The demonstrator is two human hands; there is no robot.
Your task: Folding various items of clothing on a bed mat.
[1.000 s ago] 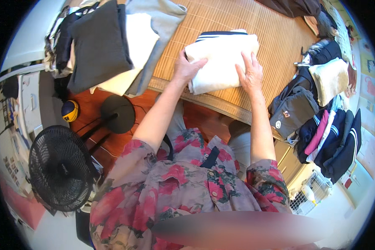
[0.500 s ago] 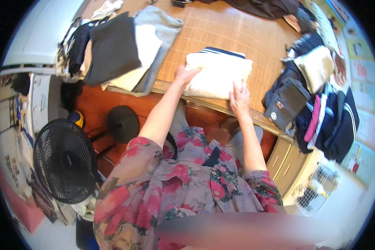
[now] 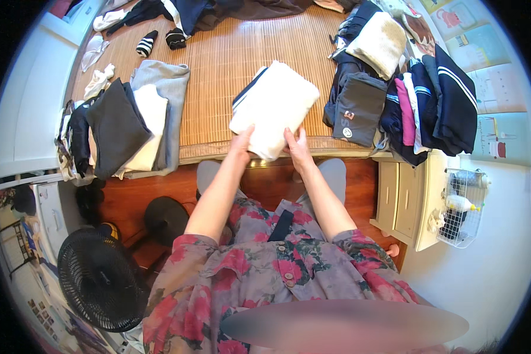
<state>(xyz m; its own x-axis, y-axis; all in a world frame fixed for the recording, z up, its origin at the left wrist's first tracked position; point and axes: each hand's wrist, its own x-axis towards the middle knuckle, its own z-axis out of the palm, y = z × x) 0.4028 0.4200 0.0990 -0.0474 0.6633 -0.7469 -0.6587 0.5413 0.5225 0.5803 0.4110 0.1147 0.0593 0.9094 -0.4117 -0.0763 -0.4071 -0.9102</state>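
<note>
A folded white garment [image 3: 282,106] with a navy-and-white striped edge at its upper left is held at the near side of the bamboo mat [image 3: 209,112]. My left hand [image 3: 241,144] grips its near left edge, thumb on top and fingers hidden underneath. My right hand [image 3: 298,147] grips the near right edge in the same way. The bundle sits at a slant, its near corner over the mat's front border. Whether its far side touches the mat I cannot tell.
Dark grey trousers [image 3: 117,131], a white garment [image 3: 150,127] and a grey one [image 3: 174,88] overlap at the left. At the right lie a folded dark grey garment [image 3: 359,109], a cream one [image 3: 379,44] and a row of folded clothes [image 3: 433,106]. A black fan [image 3: 100,280] stands at lower left.
The folded white garment has been turned to a slant and brought up at its near edge. My hands have shifted from its sides to that near edge. The whole view has swung round.
</note>
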